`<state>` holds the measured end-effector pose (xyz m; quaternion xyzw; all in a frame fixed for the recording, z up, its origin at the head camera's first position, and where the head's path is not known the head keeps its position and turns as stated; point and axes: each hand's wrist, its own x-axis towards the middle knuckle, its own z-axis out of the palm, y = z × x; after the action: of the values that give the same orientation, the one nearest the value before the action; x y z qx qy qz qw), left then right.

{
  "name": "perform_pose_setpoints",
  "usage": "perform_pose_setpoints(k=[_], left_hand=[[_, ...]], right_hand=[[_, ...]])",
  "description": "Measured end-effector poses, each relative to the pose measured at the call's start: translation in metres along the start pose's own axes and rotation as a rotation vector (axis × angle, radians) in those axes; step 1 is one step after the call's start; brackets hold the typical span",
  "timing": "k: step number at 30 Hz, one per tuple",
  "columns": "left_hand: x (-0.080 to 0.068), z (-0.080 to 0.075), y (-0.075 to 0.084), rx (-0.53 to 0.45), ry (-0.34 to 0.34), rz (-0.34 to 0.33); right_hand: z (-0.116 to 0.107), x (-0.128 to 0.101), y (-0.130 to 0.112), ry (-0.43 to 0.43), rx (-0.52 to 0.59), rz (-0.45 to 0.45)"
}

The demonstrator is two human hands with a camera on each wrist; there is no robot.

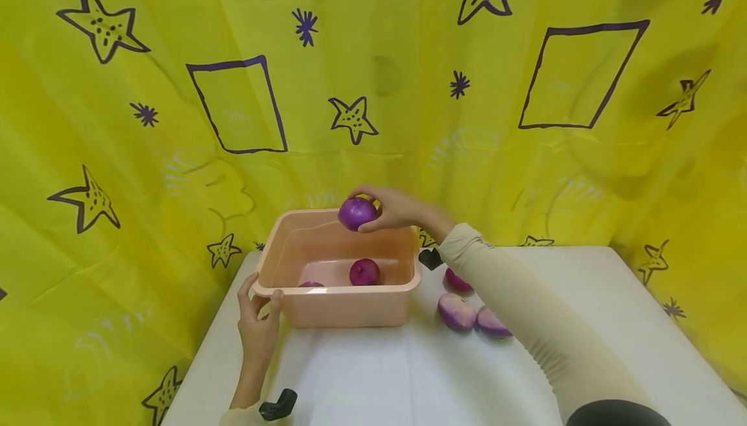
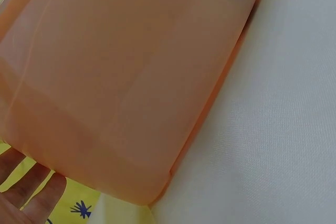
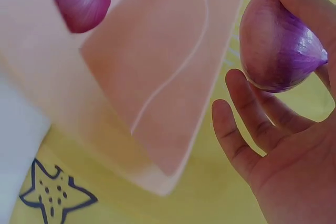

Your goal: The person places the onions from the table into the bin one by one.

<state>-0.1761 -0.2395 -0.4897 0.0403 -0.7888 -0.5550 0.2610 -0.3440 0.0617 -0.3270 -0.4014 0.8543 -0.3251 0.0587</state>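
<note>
My right hand (image 1: 392, 209) holds a purple onion (image 1: 356, 213) in its fingertips above the far rim of a peach plastic tub (image 1: 341, 306). The right wrist view shows that onion (image 3: 281, 40) pinched between thumb and fingers, over the tub's wall (image 3: 157, 77). Inside the tub lie one whole onion (image 1: 364, 272) and another (image 1: 310, 284) mostly hidden by the near wall. My left hand (image 1: 259, 322) grips the tub's near left corner, thumb on the rim. In the left wrist view the tub (image 2: 126, 77) fills the frame, my fingers (image 2: 31, 192) under it.
Three more onions (image 1: 457, 311) (image 1: 493, 322) (image 1: 458, 281) lie on the white table (image 1: 373, 374) right of the tub, partly behind my right forearm. A small black object (image 1: 430, 258) sits by the tub's far right corner. A yellow patterned cloth (image 1: 373, 89) surrounds the table.
</note>
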Motion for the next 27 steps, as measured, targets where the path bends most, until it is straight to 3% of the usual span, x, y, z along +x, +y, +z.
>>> perform_pose_setpoints(k=[8, 16, 27], left_hand=[[0.0, 0.001, -0.003, -0.003, 0.003, -0.017], [0.0, 0.001, -0.004, -0.008, 0.004, -0.009], [0.0, 0.001, -0.001, -0.014, -0.004, -0.009]], right_hand=[[0.02, 0.013, 0.004, -0.008, 0.074, 0.038], [0.028, 0.016, 0.004, -0.032, 0.063, 0.092], [0.029, 0.016, 0.002, -0.066, 0.053, 0.035]])
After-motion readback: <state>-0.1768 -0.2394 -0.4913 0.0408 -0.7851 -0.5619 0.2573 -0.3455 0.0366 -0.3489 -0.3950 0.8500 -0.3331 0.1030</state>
